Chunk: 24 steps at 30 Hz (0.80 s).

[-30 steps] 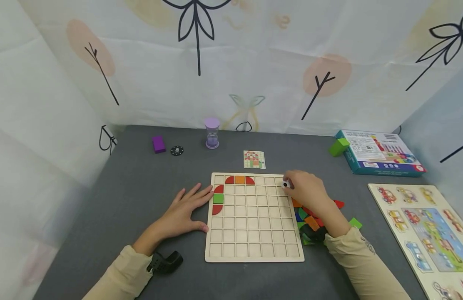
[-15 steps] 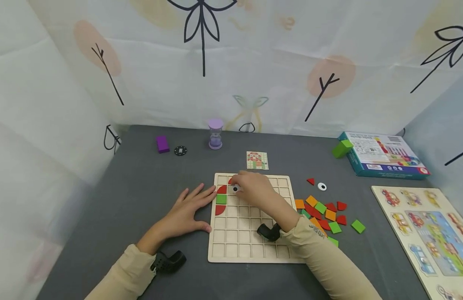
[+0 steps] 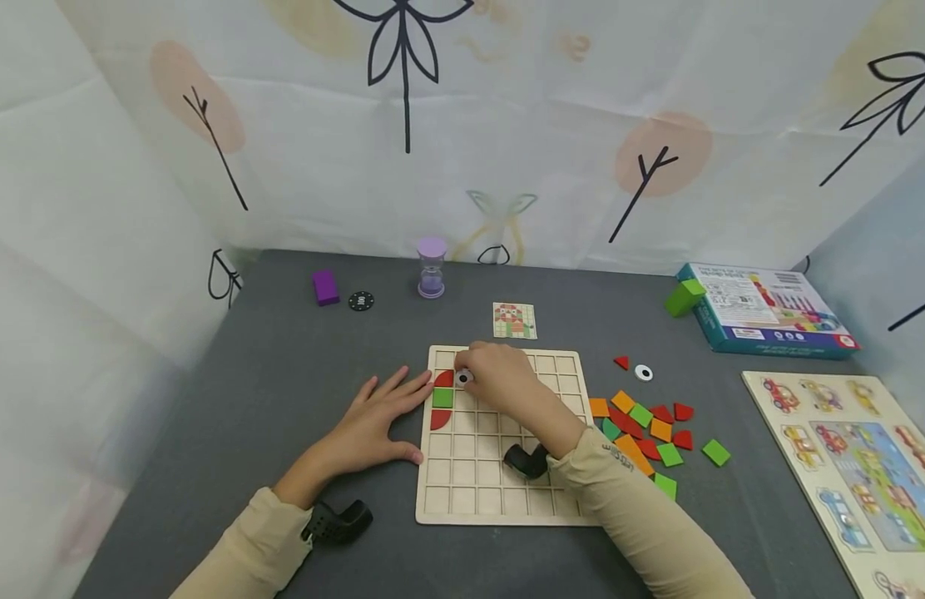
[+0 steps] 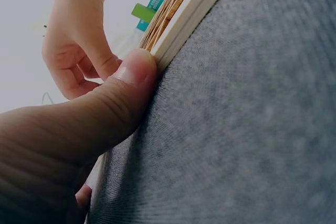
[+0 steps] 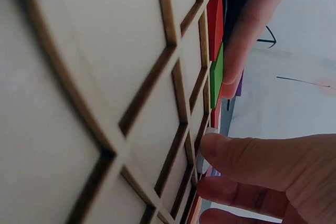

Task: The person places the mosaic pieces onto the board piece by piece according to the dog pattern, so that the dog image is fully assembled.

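A wooden grid board (image 3: 462, 499) lies on the dark table. My left hand (image 3: 361, 428) is spread flat beside it, its thumb pressing the board's edge in the left wrist view and its fingertips at the upper left edge. With thumb and fingers my right hand (image 3: 500, 378) pinches a white eye tile (image 3: 463, 378) with a black dot, right at the second row's second cell. Down the board's left column sit a rounded red tile (image 3: 443, 378), a green square tile (image 3: 442, 398) and another red tile (image 3: 440, 418). The right hand hides the top-row tiles.
Loose coloured tiles (image 3: 660, 430) lie right of the board, with another white ring tile (image 3: 643, 373) behind them. A pattern card (image 3: 514, 320) and a purple sand timer (image 3: 431, 268) stand at the back. Further right are a game box (image 3: 762, 339) and a picture puzzle (image 3: 795, 491).
My right hand has carried the eye tile leftward from the board's upper right to its upper left, then slightly further left. My left hand has stayed at the board's edge.
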Each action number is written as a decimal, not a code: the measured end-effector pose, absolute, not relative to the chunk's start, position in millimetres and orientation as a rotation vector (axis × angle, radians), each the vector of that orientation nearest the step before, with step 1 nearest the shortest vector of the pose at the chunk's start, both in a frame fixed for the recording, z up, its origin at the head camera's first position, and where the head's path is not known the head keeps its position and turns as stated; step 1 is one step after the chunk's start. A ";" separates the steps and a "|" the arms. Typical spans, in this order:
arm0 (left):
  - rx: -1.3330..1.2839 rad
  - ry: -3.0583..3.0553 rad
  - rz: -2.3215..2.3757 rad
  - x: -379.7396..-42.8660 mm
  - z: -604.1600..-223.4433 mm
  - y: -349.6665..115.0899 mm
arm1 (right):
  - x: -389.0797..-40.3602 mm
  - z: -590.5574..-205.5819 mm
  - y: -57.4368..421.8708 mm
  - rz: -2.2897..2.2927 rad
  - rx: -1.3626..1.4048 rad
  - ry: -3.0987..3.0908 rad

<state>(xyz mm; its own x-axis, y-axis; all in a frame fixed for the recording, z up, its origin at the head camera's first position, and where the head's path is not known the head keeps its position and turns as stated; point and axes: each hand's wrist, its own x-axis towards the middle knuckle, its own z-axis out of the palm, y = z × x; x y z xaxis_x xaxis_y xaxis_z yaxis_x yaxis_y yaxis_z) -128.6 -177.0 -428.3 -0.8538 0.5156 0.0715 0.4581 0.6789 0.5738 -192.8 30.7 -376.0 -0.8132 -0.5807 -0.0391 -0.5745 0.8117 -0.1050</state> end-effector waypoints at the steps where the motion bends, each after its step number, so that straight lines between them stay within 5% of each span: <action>1: 0.813 2.793 0.909 -128.7 -428.8 -176.9 | -192.9 -375.7 31.8 -0.138 -0.927 2.920; 24: 0.803 2.803 0.881 -130.5 -431.3 -176.8 | -215.8 -365.4 211.6 -0.125 -0.216 2.965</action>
<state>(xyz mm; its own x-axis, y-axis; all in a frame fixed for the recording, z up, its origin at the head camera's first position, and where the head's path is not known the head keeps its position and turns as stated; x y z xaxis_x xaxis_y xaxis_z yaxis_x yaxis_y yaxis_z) -130.5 -176.8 -431.3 -0.8566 0.5119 0.0645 0.4567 0.6942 0.5564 -215.8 211.6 -365.4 -0.9758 -0.1505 -0.1587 -0.1366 0.9860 -0.0953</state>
